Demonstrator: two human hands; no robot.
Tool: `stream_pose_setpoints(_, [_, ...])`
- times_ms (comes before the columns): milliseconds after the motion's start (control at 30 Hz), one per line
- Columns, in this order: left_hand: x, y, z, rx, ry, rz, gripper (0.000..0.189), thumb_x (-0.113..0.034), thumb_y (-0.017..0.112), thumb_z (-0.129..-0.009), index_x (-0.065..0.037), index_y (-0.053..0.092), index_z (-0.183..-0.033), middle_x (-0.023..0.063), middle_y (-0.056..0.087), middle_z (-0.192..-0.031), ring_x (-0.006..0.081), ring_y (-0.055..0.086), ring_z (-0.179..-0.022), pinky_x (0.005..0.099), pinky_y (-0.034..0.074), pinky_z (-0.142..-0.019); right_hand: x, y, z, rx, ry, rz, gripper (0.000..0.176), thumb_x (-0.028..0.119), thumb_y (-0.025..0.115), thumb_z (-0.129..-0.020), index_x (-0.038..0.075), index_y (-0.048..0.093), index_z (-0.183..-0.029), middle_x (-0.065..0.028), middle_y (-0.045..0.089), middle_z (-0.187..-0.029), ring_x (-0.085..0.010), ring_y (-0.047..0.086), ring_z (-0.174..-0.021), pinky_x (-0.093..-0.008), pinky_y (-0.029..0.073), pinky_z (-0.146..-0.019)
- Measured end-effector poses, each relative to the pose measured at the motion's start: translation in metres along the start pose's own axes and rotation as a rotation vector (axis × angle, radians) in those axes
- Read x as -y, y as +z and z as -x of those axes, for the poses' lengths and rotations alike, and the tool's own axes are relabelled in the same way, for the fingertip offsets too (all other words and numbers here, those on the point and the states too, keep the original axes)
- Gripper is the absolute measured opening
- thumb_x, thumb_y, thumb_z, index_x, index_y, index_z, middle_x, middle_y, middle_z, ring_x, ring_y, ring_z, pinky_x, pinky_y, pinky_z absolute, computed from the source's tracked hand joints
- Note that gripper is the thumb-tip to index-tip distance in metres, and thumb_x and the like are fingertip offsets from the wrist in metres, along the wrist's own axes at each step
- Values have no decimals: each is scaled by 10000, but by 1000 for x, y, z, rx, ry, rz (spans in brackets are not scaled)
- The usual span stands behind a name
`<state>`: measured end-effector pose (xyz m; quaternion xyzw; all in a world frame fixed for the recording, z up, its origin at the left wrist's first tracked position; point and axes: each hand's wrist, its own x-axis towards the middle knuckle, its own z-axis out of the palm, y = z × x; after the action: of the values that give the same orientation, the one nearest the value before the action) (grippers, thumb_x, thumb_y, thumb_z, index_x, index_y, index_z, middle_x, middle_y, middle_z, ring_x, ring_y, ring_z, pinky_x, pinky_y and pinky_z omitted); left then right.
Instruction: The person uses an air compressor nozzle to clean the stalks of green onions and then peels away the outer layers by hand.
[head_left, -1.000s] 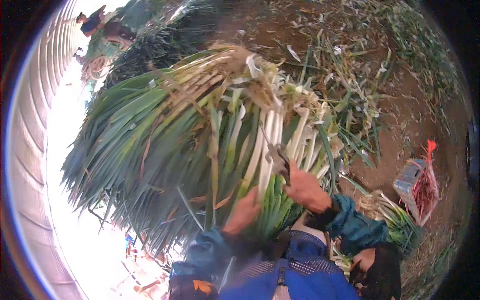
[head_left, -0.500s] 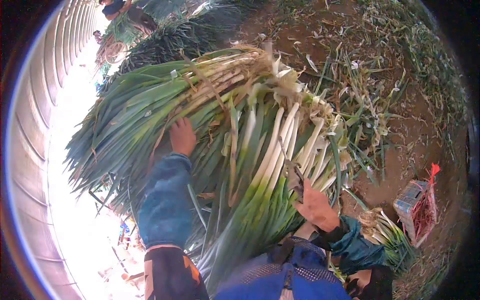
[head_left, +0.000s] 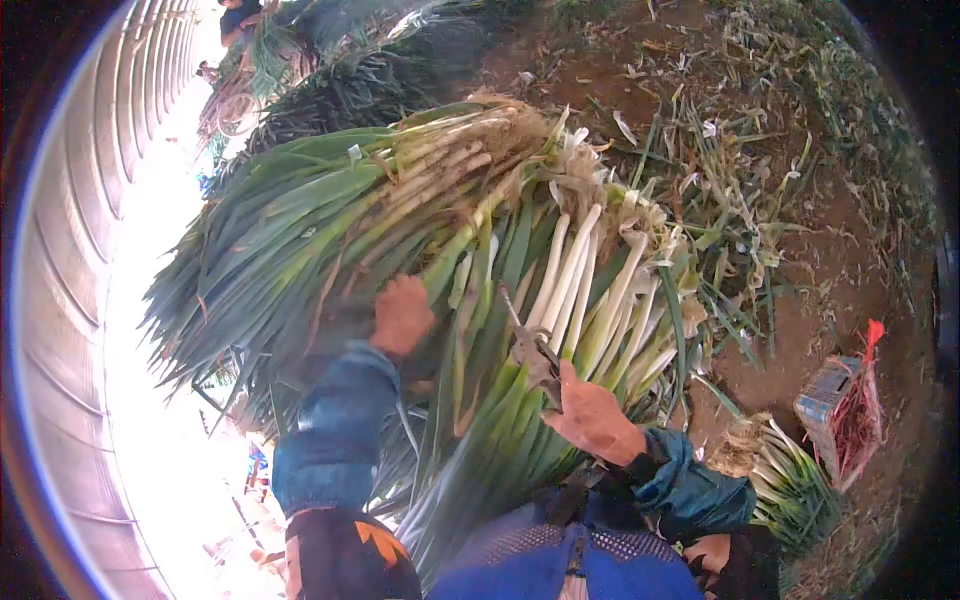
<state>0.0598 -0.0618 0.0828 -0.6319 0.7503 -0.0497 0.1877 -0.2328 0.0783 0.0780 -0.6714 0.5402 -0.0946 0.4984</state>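
Nearest, 6 o'c: blue garment (head_left: 570,560), cut off by frame edge. R hand (head_left: 595,412), 4 o'c from ctr, fingers closed on metal tool (head_left: 537,352); handle mostly hidden in palm, tool type unclear, thin tip pts 11. L hand (head_left: 403,315), 9 o'c, on the leaves, fingers curled, blurry; can't tell if pinching any. Green onions (head_left: 573,280) under/around both hands, white stems just past tool at 1, roots approx 12–2, leaves fanning to 8–9; lower leaves partly hidden by L sleeve (head_left: 335,430). Small bunch (head_left: 790,478) at 4, leaning nr crate (head_left: 835,415) w/ red strands (head_left: 855,400); crate side markings too small to read. Trimmings (head_left: 740,210) on soil, 2. Far: wheel (head_left: 237,115) at 10, other person (head_left: 240,20) at 11, head cropped, blurry.
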Motion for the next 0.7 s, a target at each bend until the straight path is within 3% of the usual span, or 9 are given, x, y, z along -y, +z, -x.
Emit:
stream_pose_setpoints(133, [-53, -11, 63, 79, -35, 88, 424, -288, 722, -673, -36, 506, -938, 149, 564, -877, 351, 593, -760, 420, 498, -677, 6, 11, 2, 1, -66, 4, 727, 264, 663, -739, -91, 284, -1248, -244, 591, -775, -421, 593, -739, -461, 476, -640])
stream_pose_setpoints(267, [-85, -21, 79, 224, 48, 311, 442, -376, 691, -738, -22, 516, -935, 188, 592, -885, 361, 600, -808, 423, 497, -683, -1, 16, -9, 35, -53, 84, 720, 262, 650, -736, -124, 296, -1230, -239, 598, -790, -414, 594, -758, -458, 479, -643])
stream_pose_setpoints(367, [-77, -9, 52, 159, 9, 337, 391, -340, 669, -765, -15, 522, -926, 174, 601, -864, 377, 594, -807, 426, 495, -691, -19, 19, -20, 16, -5, 77, 732, 274, 637, -745, -148, 290, -1232, -238, 597, -786, -412, 590, -744, -461, 473, -643])
stream_pose_setpoints(400, [-74, 2, 40, 4, 20, 368, 361, -305, 656, -776, -9, 526, -936, 170, 595, -900, 397, 587, -815, 451, 486, -707, -19, 13, -18, 30, 2, 66, 731, 275, 635, -747, -147, 289, -1233, -240, 595, -783, -410, 590, -744, -462, 470, -642])
stream_pose_setpoints(500, [-72, 31, 3, -198, 79, 370, 433, -345, 658, -759, -16, 522, -1005, 180, 563, -1015, 379, 600, -848, 442, 495, -714, -16, 5, -12, 29, 25, 54, 722, 279, 633, -755, -146, 290, -1228, -245, 589, -772, -411, 587, -744, -465, 462, -635])
stream_pose_setpoints(633, [-94, 25, -12, 86, -144, 454, 529, -334, 672, -732, 1, 465, -1086, 219, 532, -1079, 386, 584, -919, 443, 480, -793, -26, 7, -6, -60, -25, 5, 714, 281, 636, -761, -129, 283, -1226, -251, 581, -750, -428, 580, -741, -478, 451, -628])
stream_pose_setpoints(700, [-98, 16, -13, 187, -218, 426, 576, -322, 673, -718, 8, 434, -1125, 231, 537, -1072, 393, 574, -947, 446, 472, -821, -16, 2, 5, 12, 25, -24, 667, 278, 636, -764, -105, 307, -1200, -253, 581, -744, -434, 578, -738, -483, 452, -630])
